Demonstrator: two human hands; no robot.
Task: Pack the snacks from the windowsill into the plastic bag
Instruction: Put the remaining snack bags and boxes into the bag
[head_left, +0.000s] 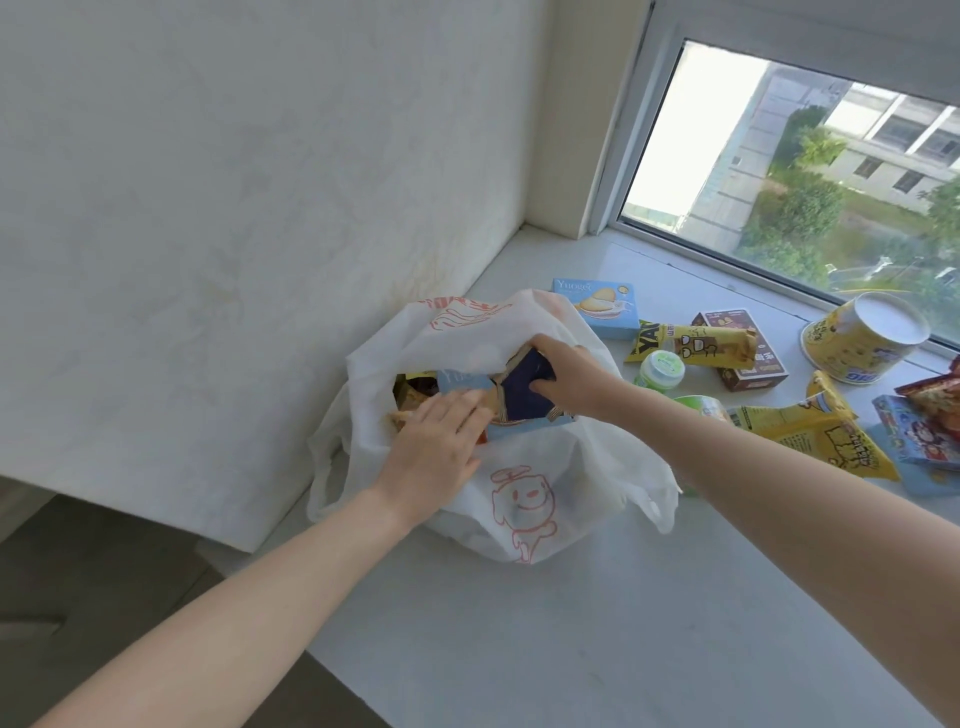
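Note:
A white plastic bag (524, 499) with a red cartoon print stands open on the windowsill (519, 649) by the wall. My right hand (563, 379) grips a dark blue box (522, 389) at the bag's mouth. My left hand (439, 441) lies flat, fingers straight, on the packets inside, touching a light blue box (462, 380). Loose snacks lie to the right: a light blue biscuit box (597, 306), a yellow packet (691, 345), a brown box (763, 369), a small green tub (661, 370), a yellow cup (865, 338) on its side and a yellow bag (826, 441).
A white wall (234, 208) rises right behind the bag. The window (805, 171) runs along the sill's far edge. More colourful boxes (919, 431) sit at the right edge. The sill's near edge drops to a dark floor (104, 571) at the left.

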